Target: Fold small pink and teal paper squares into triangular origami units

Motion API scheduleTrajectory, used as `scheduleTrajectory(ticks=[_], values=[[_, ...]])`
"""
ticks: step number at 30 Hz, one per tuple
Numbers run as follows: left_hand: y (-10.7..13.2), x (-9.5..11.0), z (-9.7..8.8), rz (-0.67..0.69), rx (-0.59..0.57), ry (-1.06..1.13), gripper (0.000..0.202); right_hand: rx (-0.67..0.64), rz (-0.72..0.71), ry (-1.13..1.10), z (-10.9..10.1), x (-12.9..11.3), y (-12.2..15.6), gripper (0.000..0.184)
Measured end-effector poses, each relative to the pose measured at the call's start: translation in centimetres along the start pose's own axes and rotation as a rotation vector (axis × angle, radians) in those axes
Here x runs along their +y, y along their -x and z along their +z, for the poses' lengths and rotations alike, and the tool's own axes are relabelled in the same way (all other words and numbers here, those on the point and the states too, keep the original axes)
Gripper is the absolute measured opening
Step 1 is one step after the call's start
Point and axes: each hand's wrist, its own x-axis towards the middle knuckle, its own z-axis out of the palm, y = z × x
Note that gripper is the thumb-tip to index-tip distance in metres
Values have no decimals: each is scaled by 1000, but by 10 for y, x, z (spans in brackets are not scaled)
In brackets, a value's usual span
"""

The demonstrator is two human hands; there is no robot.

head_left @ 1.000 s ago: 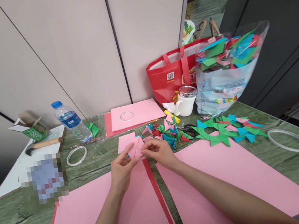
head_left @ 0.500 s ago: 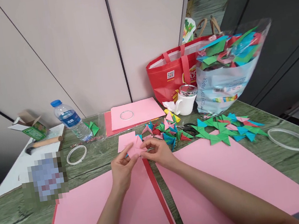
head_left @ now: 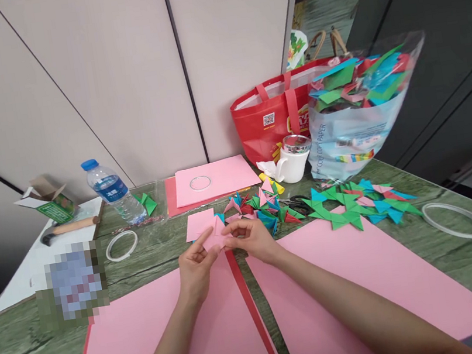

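A small creased piece of pink paper (head_left: 214, 235) is held up between both hands. My left hand (head_left: 196, 265) pinches its left and lower edge with thumb and fingers. My right hand (head_left: 250, 238) grips its right edge between thumb and fingertips. Just behind lies a flat pink paper square (head_left: 198, 224). Below the hands are two large stacks of pink sheets, a left stack (head_left: 144, 332) with red paper at its edges and a right stack (head_left: 349, 278). To the right of my right hand are folded paper pieces (head_left: 267, 210) in several colours.
Green and blue paper star rings (head_left: 345, 208), scissors (head_left: 300, 204) and a white tape roll (head_left: 455, 221) lie right. Behind stand a white mug (head_left: 293, 162), a red bag (head_left: 264, 125) and a plastic bag (head_left: 345, 137). At left are a water bottle (head_left: 111, 189), hammer (head_left: 70, 227) and tape roll (head_left: 121, 245).
The pink paper's upper left part has folded or tilted, so it looks smaller. My left hand has shifted slightly right; the right hand is nearly still.
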Motion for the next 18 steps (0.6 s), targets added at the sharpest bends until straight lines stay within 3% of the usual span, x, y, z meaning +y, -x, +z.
scheduleTrajectory(ticks=[8,14,16,18], values=[[1,0,1,-13,22,81,54,-103,15,-101,-9,-9,-3,24],[0,11,1,47,-9,155,69,-51,-91,147,-9,-8,-4,14],[-3,13,-4,34,31,149,58,-16,-125,246,-7,-9,-3,12],[-5,13,-8,14,82,45,33,8,-133,285,-5,-10,-2,10]])
